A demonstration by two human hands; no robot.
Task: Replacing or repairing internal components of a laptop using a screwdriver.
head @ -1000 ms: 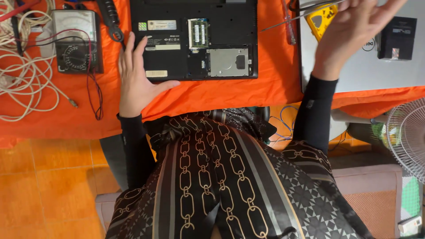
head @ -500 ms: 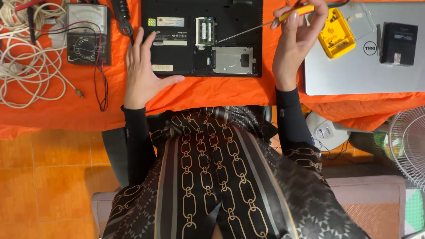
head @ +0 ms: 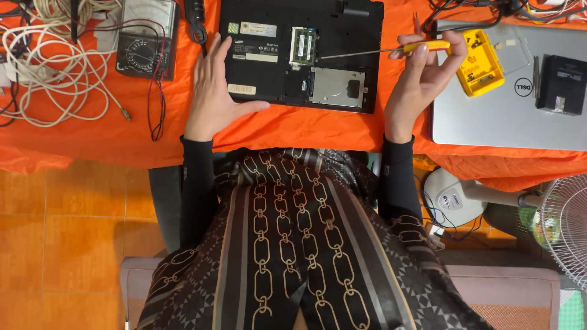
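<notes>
A black laptop (head: 342, 24) lies upside down on the orange tablecloth (head: 306, 131), with its memory and drive bays uncovered. My left hand (head: 214, 91) rests flat against the laptop's left edge, thumb along its near edge. My right hand (head: 419, 82) grips a yellow-handled screwdriver (head: 391, 50); its long shaft points left, with the tip over the memory bay.
A silver closed laptop (head: 489, 125) lies to the right, carrying a yellow parts box (head: 480, 64) and a black block (head: 559, 85). A multimeter (head: 143, 36) with leads and a coil of white cable (head: 55, 73) lie left. A fan (head: 565, 226) stands at the lower right.
My right hand picked up the screwdriver near the yellow box and brought it down and left toward the open laptop. My left hand stayed on the laptop's left edge.
</notes>
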